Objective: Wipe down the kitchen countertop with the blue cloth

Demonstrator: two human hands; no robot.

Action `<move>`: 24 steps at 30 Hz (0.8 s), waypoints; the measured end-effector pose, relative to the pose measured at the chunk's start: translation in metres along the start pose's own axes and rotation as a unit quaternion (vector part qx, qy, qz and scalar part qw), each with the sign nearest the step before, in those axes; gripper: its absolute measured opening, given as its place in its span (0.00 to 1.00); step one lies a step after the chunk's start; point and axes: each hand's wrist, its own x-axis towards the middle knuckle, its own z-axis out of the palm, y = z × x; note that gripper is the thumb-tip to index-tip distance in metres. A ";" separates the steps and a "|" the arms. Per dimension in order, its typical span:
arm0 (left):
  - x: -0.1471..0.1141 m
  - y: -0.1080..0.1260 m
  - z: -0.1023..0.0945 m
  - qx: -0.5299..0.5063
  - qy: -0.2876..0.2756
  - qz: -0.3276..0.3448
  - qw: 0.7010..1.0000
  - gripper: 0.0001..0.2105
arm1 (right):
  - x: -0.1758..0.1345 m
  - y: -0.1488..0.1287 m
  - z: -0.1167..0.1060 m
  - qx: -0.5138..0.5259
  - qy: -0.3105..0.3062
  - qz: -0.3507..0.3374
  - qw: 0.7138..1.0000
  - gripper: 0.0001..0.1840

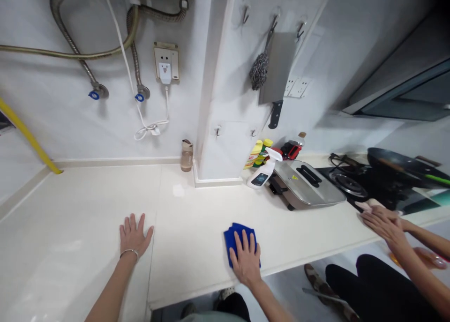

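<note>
White kitchen counter [197, 209] runs along a white tiled wall, with a square pillar [225, 101] standing at its back edge; all places below are given from that pillar.

Right hand [246, 261]: lies flat, palm down, fingers [242, 242] spread and extended, on a blue cloth [234, 235]. The cloth sits on the counter in front of the pillar, near the front edge. It is pressed under the palm, not pinched or clutched; its far edge and left side show beyond the fingertips, the rest is covered by the hand.

Left hand [132, 237]: lies flat and open on the bare counter, well to the left of the pillar and in front of it, fingers splayed, holding nothing. A thin bracelet [129, 251] circles the wrist. It is well apart from the cloth.

Other items: a brown bottle [186, 155] stands just left of the pillar's foot. A white spray bottle [263, 171] stands just right of it, touching or nearly touching a steel electric griddle [305, 183]. A cleaver [277, 73] and a scrubber [259, 71] hang on the pillar's right face. Further right sit a gas hob [348, 183] and a dark wok [401, 165].

Another person's hands [381, 219] rest together at the counter edge, far right of the pillar, beside the hob
</note>
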 end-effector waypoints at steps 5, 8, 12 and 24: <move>-0.001 -0.002 0.001 -0.016 0.003 -0.004 1.000 0.35 | -0.036 -0.004 0.005 0.017 0.024 -0.079 0.996 0.33; -0.001 -0.003 0.003 -0.024 0.009 -0.004 1.000 0.35 | -0.039 0.016 0.005 0.039 -0.001 -0.130 0.991 0.33; -0.002 -0.004 0.003 -0.023 0.007 -0.006 1.000 0.35 | -0.023 0.058 0.007 0.049 -0.043 -0.108 0.992 0.31; 0.001 -0.006 0.011 -0.008 0.031 -0.003 0.999 0.36 | 0.080 0.110 0.028 -0.049 -0.103 0.078 0.990 0.33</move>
